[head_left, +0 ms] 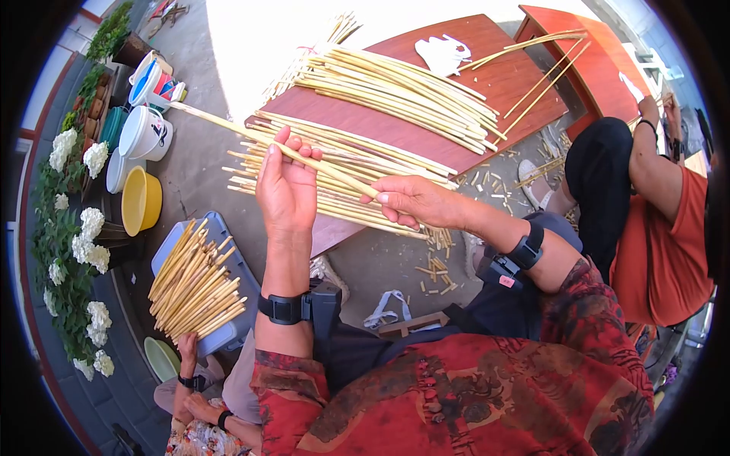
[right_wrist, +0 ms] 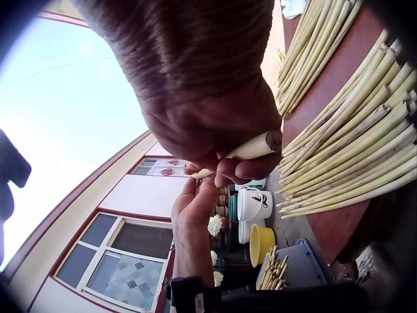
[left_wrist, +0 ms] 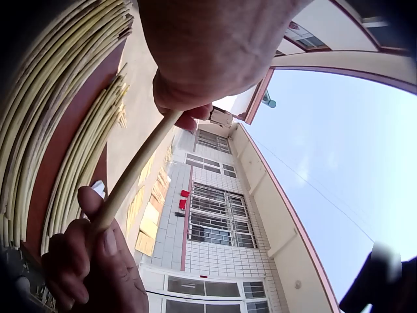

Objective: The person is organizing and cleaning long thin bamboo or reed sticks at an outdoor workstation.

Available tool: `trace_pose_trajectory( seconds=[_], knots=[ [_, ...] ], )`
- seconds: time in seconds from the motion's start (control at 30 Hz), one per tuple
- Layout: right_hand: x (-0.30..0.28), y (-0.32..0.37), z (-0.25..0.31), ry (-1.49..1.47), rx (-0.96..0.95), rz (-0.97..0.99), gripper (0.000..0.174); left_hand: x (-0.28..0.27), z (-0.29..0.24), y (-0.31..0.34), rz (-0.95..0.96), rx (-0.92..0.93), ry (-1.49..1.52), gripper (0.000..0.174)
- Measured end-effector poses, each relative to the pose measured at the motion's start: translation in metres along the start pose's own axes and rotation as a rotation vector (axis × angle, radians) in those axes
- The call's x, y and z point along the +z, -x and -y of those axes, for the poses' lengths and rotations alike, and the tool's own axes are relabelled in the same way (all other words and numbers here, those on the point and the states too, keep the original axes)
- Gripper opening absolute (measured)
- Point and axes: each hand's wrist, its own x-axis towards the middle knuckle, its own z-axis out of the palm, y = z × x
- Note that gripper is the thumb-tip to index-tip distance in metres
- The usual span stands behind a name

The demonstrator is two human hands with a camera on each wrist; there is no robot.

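A long pale-yellow stalk slants across in front of the body. My left hand, palm up, holds it partway along with the fingers curled over it. Near its lower end my right hand grips the same stalk between thumb and fingers. In the right wrist view the cut end of the stalk sticks out past the right hand's curled fingers. Beneath both hands lies a row of similar stalks on a reddish-brown board, with a second bundle farther back.
White gloves lie on the board. Left, a blue-grey bin bears short stalk pieces, near a yellow basin and white buckets. Cut bits litter the ground. People sit at right and lower left.
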Motion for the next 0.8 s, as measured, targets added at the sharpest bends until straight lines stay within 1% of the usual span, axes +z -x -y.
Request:
trace_pose_trajectory(
  seconds=[0.03,0.07,0.13,0.17,0.2,0.27,0.3,0.37,0.47,0.5,0.53,0.57,0.63,0.67,0.73,0.8],
  knots=[
    [0.002,0.003,-0.002,0.010,0.037,0.038,0.030,0.013,-0.004,0.000,-0.194,0.029,0.008,0.033],
    [0.004,0.006,-0.004,0.008,0.037,0.042,0.030,0.007,-0.008,-0.001,-0.197,0.032,0.006,0.033],
    [0.008,0.012,-0.008,0.027,0.102,0.071,0.030,-0.004,-0.017,-0.003,-0.134,0.056,0.027,0.035],
    [0.008,0.014,-0.011,0.002,0.101,0.081,0.030,-0.004,-0.015,-0.002,-0.190,0.070,0.013,0.032],
    [0.009,0.015,-0.012,0.002,0.102,0.079,0.030,-0.004,-0.012,-0.001,-0.189,0.068,0.014,0.032],
    [0.010,0.015,-0.013,0.062,0.167,0.089,0.030,0.000,-0.006,0.001,-0.148,0.034,-0.026,0.030],
    [0.013,0.015,-0.014,0.062,0.165,0.087,0.030,0.004,-0.001,0.002,-0.189,0.024,-0.033,0.028],
    [0.018,0.014,-0.014,0.006,0.158,0.016,0.027,0.006,0.005,0.001,-0.184,0.036,-0.045,0.029],
    [0.020,0.010,-0.003,0.013,0.117,-0.039,0.026,0.009,0.020,0.005,-0.161,0.035,-0.073,0.029],
    [0.019,0.007,-0.003,0.013,0.116,-0.040,0.026,0.010,0.028,0.011,-0.146,-0.015,-0.107,0.029],
    [0.017,0.005,-0.003,0.026,0.054,-0.097,0.025,0.013,0.037,0.016,-0.130,-0.066,-0.141,0.029],
    [0.016,0.003,-0.003,0.037,-0.008,-0.155,0.026,0.015,0.047,0.023,-0.129,-0.067,-0.142,0.029],
    [0.016,0.000,-0.012,0.062,-0.001,-0.169,0.024,0.017,0.064,0.035,-0.149,-0.206,-0.197,0.029],
    [0.015,-0.002,-0.015,0.088,0.006,-0.179,0.023,0.016,0.066,0.035,-0.150,-0.201,-0.198,0.029],
    [0.013,-0.001,-0.012,0.126,0.012,-0.175,0.022,0.014,0.065,0.034,-0.207,-0.247,-0.187,0.029],
    [0.010,0.000,-0.014,0.165,0.019,-0.171,0.020,0.014,0.061,0.031,-0.211,-0.223,-0.192,0.030]
  ],
)
